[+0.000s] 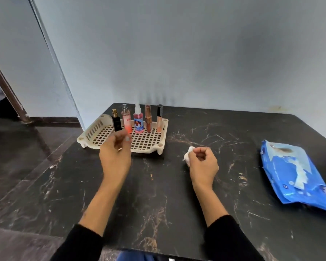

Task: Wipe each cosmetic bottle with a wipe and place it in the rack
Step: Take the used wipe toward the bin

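Five cosmetic bottles stand upright in a row along the far side of the cream plastic lattice rack [149, 143]: a black rectangular perfume bottle with a gold cap [116, 121], a clear pink-tinted spray bottle with a silver nozzle [126, 119], a pink spray bottle with a blue picture label [138, 121], a rose-gold tube [148, 118], and a slim peach gloss tube with a black cap [159, 118]. The near part of the rack holds nothing.

The left hand [115, 157] hovers over the rack's near edge, just in front of the black bottle; its fingers are loosely curled and blurred, and its grip is empty. The right hand [202, 164] rests on the black marbled surface [158, 204] to the right of the rack, its grip closed around a crumpled white wipe [189, 155].

Well apart, near the surface's right edge, lies a blue plastic pack of wipes [294, 178] with its flap peeled open.
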